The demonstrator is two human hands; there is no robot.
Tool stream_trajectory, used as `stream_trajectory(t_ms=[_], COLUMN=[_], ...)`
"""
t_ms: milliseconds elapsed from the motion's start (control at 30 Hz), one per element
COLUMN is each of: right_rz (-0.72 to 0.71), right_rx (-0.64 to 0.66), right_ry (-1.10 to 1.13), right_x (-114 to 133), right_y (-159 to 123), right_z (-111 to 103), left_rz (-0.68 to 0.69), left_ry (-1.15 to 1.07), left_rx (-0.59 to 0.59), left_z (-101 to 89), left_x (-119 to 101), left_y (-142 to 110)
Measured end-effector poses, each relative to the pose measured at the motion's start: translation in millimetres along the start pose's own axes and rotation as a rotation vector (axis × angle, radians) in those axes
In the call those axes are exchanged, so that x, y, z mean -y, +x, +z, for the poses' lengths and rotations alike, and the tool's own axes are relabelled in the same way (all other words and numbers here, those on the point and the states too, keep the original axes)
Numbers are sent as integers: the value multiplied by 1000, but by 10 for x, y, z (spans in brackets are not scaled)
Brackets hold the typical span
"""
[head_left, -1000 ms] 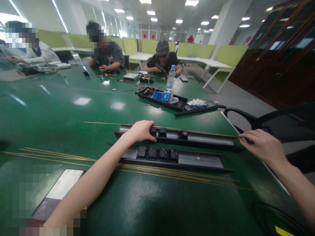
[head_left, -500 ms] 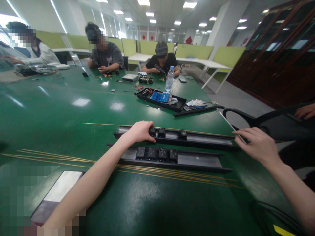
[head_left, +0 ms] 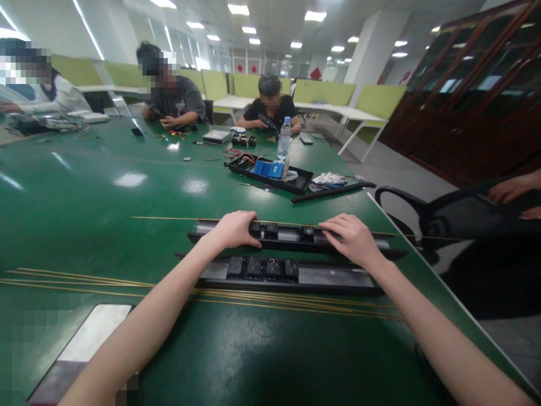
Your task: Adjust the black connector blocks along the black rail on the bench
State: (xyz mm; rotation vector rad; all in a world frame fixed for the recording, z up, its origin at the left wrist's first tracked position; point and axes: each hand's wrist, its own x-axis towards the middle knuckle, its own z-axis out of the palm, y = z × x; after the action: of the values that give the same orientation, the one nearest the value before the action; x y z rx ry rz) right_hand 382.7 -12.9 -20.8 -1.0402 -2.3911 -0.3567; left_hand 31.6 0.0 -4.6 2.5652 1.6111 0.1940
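Across the far black channel lies my left hand, closed around it with the thumb on the near wall. Small black blocks sit inside this channel. A thin brass-coloured rod runs along its far edge and sticks out past both ends. My right hand is over the channel's right half, its fingertips pinched on the rod beside a block. Nearer to me is a second black channel, holding several black blocks in a row. My right forearm hides its right end.
Several loose brass rods lie in front. A phone is partly under my left forearm. Farther back are a black tray, a water bottle and gloves. A chair stands right of the table edge. Other people sit around.
My right hand has moved left from the channel's right end to the rod near the single block. My left hand stays on the far channel. The view has shifted slightly.
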Motion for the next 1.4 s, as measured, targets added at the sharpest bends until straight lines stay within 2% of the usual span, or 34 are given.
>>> stream_trajectory(t_ms=[167, 367, 667, 1400], right_rz=[25, 26, 2, -18], right_rx=[-62, -16, -63, -58], right_ry=[31, 50, 59, 62], right_x=[50, 58, 35, 2], right_y=[39, 23, 11, -6], right_z=[143, 128, 181, 208], left_rz=[-4, -7, -21, -22], left_ry=[-18, -9, 1, 36], left_rx=[18, 15, 31, 27], left_z=[20, 48, 41, 19], left_x=[11, 34, 19, -6], left_y=[22, 40, 39, 27])
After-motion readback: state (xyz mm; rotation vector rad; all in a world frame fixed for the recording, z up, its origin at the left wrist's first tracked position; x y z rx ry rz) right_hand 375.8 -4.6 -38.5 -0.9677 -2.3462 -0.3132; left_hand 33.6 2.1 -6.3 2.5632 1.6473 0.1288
